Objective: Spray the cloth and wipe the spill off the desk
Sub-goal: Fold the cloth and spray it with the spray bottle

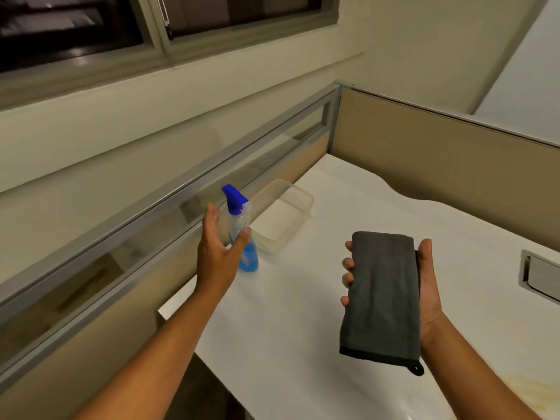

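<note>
A clear spray bottle [242, 234] with a blue trigger head and blue liquid stands upright near the left edge of the white desk [303, 313]. My left hand [216, 253] is open around it, fingers on its left and thumb on its right, apparently not clasping it. My right hand [427, 295] holds a folded dark grey cloth [383, 295] flat on its palm above the desk, fingers curled over its left edge. A faint yellowish spill [527, 392] stains the desk at the lower right.
An empty clear plastic container [281, 219] sits just behind the bottle. Cubicle partitions [439, 153] with a glass strip wall the desk at back and left. A metal cable hatch [539, 277] is set in the desk at right. The desk's left edge drops off.
</note>
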`<control>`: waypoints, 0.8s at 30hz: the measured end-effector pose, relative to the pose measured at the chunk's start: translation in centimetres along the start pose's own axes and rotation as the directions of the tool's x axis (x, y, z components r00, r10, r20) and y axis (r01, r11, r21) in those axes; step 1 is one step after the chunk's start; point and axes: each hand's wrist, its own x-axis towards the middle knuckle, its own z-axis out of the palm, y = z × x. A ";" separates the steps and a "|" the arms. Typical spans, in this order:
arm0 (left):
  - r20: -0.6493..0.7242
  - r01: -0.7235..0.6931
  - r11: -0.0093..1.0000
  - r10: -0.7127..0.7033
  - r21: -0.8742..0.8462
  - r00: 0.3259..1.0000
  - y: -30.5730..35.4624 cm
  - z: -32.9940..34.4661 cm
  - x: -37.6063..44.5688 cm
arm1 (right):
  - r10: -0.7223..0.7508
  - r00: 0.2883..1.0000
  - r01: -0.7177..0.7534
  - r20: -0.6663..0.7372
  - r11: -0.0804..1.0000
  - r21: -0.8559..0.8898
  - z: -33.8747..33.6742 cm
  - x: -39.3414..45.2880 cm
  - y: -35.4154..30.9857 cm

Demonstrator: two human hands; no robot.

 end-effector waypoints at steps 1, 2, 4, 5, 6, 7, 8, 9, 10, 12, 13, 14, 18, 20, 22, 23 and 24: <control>0.050 0.004 1.000 -0.003 -0.012 0.999 0.0 -0.2 0.7 | 0.014 1.000 -0.014 0.005 1.000 0.004 0.1 0.5 0.1; 0.087 0.005 1.000 -0.004 -0.007 0.996 -0.1 -0.3 1.3 | 0.026 1.000 -0.027 0.012 1.000 0.009 0.2 1.1 0.1; 0.098 -0.008 1.000 0.006 0.029 0.995 -0.1 -0.5 2.1 | 0.045 0.999 -0.045 0.024 0.999 0.005 0.3 2.1 0.2; 0.081 -0.017 0.999 0.013 0.047 0.997 -0.1 -0.5 2.4 | 0.054 0.998 -0.054 0.028 0.999 0.002 0.3 2.6 0.3; 0.058 -0.024 0.998 0.020 0.064 0.998 -0.2 -0.6 2.6 | 0.064 0.997 -0.064 0.031 0.998 -0.002 0.3 3.1 0.3; 0.037 -0.032 0.996 0.029 0.081 0.999 -0.2 -0.7 2.9 | 0.073 0.997 -0.073 0.037 0.997 -0.006 0.4 3.6 0.3; 0.026 -0.042 0.994 0.039 0.100 0.999 -0.2 -0.8 3.2 | 0.081 0.996 -0.081 0.043 0.997 -0.009 0.3 4.1 0.3; 0.029 -0.054 0.991 0.051 0.121 0.998 -0.3 -0.9 3.5 | 0.089 0.995 -0.089 0.049 0.996 -0.008 0.3 4.5 0.3; 0.044 -0.065 0.989 0.059 0.134 0.997 -0.4 -1.0 3.9 | 0.096 0.994 -0.096 0.057 0.995 -0.005 0.3 4.9 0.3; 0.093 -0.054 0.992 0.044 0.110 0.995 -0.5 -1.3 4.7 | 0.104 0.992 -0.105 0.071 0.994 0.002 0.2 5.8 0.4; 0.124 -0.029 0.997 0.020 0.067 0.992 -0.6 -1.5 5.1 | 0.106 0.992 -0.107 0.075 0.994 0.008 0.2 6.1 0.4; 0.159 0.001 1.000 -0.004 0.021 0.987 -0.6 -1.6 5.4 | 0.106 0.991 -0.107 0.078 0.994 0.014 0.2 6.5 0.5; 0.383 -0.023 0.998 0.042 -0.053 0.923 -0.8 -1.8 6.7 | 0.095 0.992 -0.097 0.078 0.995 0.026 0.7 7.6 0.7; 0.489 -0.044 0.997 0.072 -0.069 0.869 -0.2 -1.9 7.2 | 0.088 0.994 -0.091 0.069 0.996 0.028 1.1 8.1 0.9; 0.594 -0.060 0.995 0.096 -0.079 0.799 0.5 -1.8 7.5 | 0.080 0.995 -0.081 0.058 0.997 0.020 1.4 8.5 1.0; 0.642 -0.057 0.995 0.096 -0.081 0.761 0.8 -1.8 7.6 | 0.081 0.995 -0.082 0.053 0.997 0.014 1.6 8.7 1.0; 0.678 -0.039 0.996 0.084 -0.081 0.731 1.1 -1.7 7.5 | 0.087 0.995 -0.088 0.053 0.996 0.006 1.7 8.9 1.0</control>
